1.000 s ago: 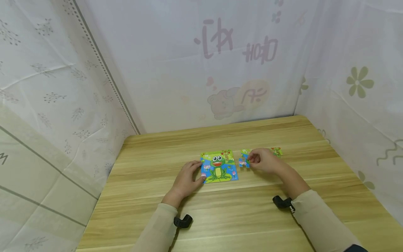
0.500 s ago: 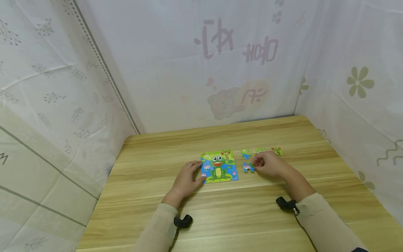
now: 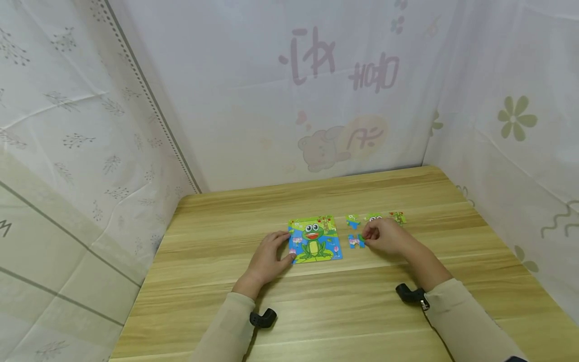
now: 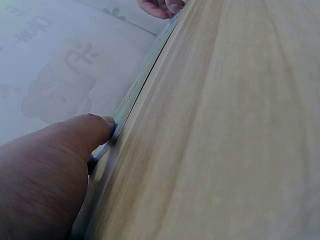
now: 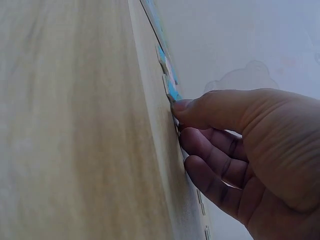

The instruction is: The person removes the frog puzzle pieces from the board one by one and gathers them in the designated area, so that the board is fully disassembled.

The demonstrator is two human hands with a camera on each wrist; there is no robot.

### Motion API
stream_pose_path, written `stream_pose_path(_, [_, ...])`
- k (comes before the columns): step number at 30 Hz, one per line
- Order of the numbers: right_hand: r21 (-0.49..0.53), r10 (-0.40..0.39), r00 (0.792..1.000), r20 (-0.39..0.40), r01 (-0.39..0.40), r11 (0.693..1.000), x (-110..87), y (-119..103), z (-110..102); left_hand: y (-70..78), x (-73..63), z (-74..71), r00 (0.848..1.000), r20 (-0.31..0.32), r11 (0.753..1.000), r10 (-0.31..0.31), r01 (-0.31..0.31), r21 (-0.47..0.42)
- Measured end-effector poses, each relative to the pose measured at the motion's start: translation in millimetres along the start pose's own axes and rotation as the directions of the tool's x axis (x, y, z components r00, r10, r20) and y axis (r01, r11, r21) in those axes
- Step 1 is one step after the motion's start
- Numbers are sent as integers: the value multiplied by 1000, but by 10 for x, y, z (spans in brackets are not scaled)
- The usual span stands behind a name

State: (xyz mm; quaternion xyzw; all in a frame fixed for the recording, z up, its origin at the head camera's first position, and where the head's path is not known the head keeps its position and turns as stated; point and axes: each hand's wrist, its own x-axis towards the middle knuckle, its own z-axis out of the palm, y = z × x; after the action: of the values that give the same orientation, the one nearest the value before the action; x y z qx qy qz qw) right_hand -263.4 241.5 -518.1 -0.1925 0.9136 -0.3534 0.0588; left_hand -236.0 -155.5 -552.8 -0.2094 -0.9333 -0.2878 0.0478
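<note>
A square frog puzzle board (image 3: 315, 240) lies flat on the wooden table. My left hand (image 3: 267, 259) rests at its left side, with the thumb on the lower left corner and the fingers along the edge; in the left wrist view the thumb (image 4: 95, 131) touches the board's edge. To the right of the board, my right hand (image 3: 384, 235) pinches the right end of a blue puzzle piece (image 3: 355, 242) with a pink flower, low at the tabletop. In the right wrist view the thumb (image 5: 200, 111) presses on that piece, while the other fingers are curled loosely beneath.
Behind the right hand lie a green and blue corner piece (image 3: 353, 221), a piece with frog eyes (image 3: 374, 217), partly covered, and a tree piece (image 3: 399, 217). Printed white curtains (image 3: 253, 100) hang along the table's (image 3: 217, 211) back and sides.
My right hand has shifted slightly right and toward me with the flower piece, now separated from the corner piece and exposing the frog-eyes piece. The left hand and the board have stayed still.
</note>
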Motion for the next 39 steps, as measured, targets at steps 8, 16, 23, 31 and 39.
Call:
stream_pose_path(8, [-19, -2, 1000, -14, 2, 1000, 0, 17, -1, -6, 0, 2, 1000, 2, 1000, -3, 3, 0])
stream_pose_path(16, [-14, -8, 1000, -17, 8, 1000, 5, 29, -9, -4, -3, -7, 1000, 10, 1000, -2, 2, -1])
stream_pose_path(23, [1, -9, 1000, -17, 9, 1000, 7, 36, -4, -20, -3, 4, 1000, -3, 1000, 10, -10, 3])
stream_pose_path(31, [-40, -10, 1000, -21, 9, 999, 20, -31, -1, -20, 0, 4, 1000, -9, 1000, 10, -10, -1])
stream_pose_path(39, [26, 18, 1000, -6, -18, 999, 110, -243, 80, -12, -1, 6, 1000, -7, 1000, 8, -8, 0])
